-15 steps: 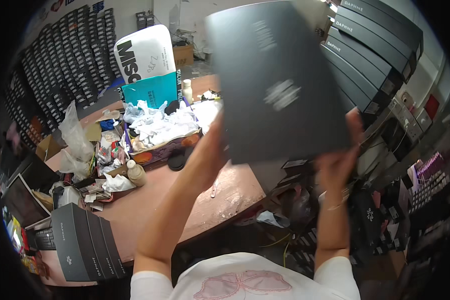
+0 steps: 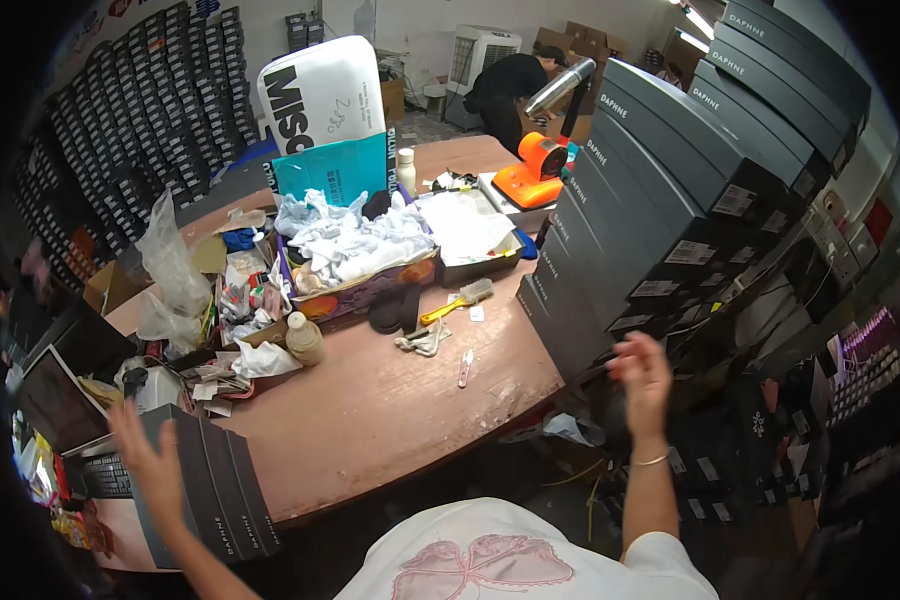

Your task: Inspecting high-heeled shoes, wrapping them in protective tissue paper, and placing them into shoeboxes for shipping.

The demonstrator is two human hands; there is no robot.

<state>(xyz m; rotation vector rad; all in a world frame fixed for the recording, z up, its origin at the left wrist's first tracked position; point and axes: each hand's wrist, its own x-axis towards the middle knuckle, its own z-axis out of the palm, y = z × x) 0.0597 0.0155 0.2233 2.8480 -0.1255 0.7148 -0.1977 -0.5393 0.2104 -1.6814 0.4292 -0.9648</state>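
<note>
Holding nothing rn: left hand (image 2: 150,465), fingers spread, by the small box pile (image 2: 210,480), can't tell if touching | right hand (image 2: 642,382) empty too, near the tall box stack (image 2: 620,240) | stack's at the table's (image 2: 370,430) right end, pile at left

The view came from the left one of two fisheye cameras worn side by side on the person's head. It faced forward and down, past the white shirt (image 2: 480,560) below, over the left hand (image 2: 150,460) and the right hand (image 2: 643,383), with the desk (image 2: 370,430) between and beyond them. The hands stood near the lens; the back wall (image 2: 425,28) lay well beyond them. The wide lens bent straight edges toward its dark rim and showed the scene upright, not mirrored.
</note>
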